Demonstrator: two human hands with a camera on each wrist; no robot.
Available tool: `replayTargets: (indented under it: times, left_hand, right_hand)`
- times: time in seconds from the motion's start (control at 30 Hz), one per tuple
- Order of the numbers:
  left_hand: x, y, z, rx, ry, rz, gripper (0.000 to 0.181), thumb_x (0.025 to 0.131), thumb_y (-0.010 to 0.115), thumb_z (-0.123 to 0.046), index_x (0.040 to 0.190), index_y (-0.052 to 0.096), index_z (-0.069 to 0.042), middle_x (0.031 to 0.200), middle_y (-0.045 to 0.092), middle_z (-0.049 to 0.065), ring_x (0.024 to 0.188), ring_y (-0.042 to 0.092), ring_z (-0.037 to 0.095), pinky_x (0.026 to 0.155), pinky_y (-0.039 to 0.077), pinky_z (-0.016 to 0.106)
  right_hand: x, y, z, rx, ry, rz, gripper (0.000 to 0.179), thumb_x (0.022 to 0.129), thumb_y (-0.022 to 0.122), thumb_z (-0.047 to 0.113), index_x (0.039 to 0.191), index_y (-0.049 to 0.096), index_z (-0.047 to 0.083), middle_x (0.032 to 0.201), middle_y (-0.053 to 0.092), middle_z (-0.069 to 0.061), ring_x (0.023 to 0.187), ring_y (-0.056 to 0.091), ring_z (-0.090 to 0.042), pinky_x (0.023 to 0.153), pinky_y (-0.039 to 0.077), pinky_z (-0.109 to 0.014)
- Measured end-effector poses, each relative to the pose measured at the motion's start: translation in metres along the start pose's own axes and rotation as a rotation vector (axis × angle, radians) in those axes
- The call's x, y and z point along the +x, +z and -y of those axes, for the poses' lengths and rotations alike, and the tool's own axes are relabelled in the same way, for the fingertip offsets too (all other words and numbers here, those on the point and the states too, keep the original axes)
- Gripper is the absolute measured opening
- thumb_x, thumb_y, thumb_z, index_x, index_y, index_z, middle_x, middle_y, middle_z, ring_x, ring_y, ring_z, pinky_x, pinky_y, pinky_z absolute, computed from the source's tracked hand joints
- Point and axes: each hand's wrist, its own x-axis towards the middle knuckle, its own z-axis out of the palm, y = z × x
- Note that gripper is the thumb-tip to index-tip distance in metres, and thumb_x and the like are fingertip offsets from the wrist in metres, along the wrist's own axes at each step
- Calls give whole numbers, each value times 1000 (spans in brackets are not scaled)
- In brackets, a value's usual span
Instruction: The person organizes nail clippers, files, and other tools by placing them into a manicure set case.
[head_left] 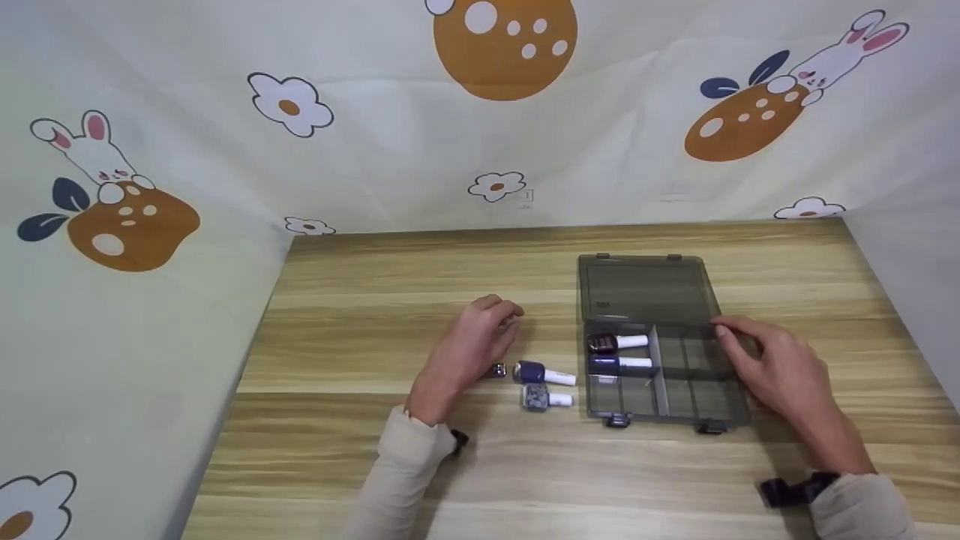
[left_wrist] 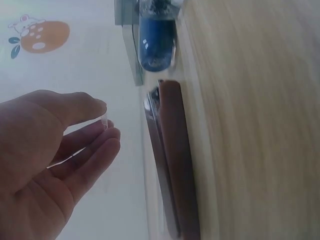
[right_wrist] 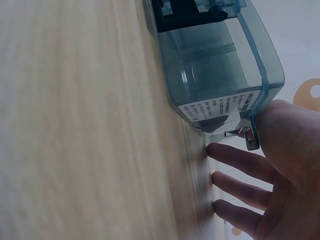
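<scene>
One tiny clear piece (left_wrist: 104,122) appears pinched between the thumb and fingertips of our left hand (head_left: 476,337), above the table (head_left: 360,300); we judge it light, stiff and slippery, best held by its edges. Our right hand (head_left: 787,367), fingers apart, touches the box (head_left: 679,405).

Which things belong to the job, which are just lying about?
Job, likely:
left hand, pinching small clear piece
right hand, touching compartment box
maroon nail polish, blue nail polish
purple nail polish, glitter nail polish
nail clipper

Background:
wood-grain tabletop
rabbit-print backdrop
</scene>
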Motion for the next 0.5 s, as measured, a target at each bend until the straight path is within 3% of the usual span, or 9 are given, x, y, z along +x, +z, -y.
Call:
replayTargets:
  times: [0.5]
  left_hand:
    - [9,8,-16,23,65,1,17,99,76,-7,116,77,-5,111,78,9,100,78,19,89,64,20]
  right_hand:
    - [0,0,0,7,-21,-17,31,108,64,38,128,79,20,130,74,-27,111,70,-60,74,53,-76]
